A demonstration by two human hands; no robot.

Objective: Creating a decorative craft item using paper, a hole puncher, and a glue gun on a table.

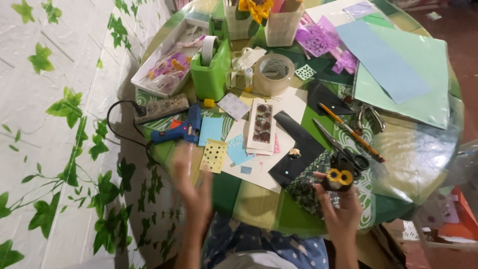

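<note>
Round table [428, 149] under a clear plastic sheet, crowded with craft supplies, set beside a white wall with green leaf pattern [55, 124]. Far right of the table: large pale green paper [423, 84] with a light blue sheet [381, 57] lying across it. Far left: white tray [149, 65] of small bits, and just beside it a green holder [211, 74] with a tape roll stood in it. Grey power strip [162, 108] at the left edge, cord trailing off the table. Wide roll of brown tape [274, 73] near centre. Black card strip [298, 147] lying on white paper; scissors [343, 147] and an orange pencil [351, 132] just right of it. Blue glue gun [179, 130] at the near left, beside small blue and yellow paper pieces. Left hand [194, 187], motion-blurred, fingers spread and empty, over the table edge just below the glue gun. Right hand [341, 209] at the near right edge, fingertips pinched around a small dark piece with two yellow flowers [339, 178], raised just below the scissor handles.
</note>
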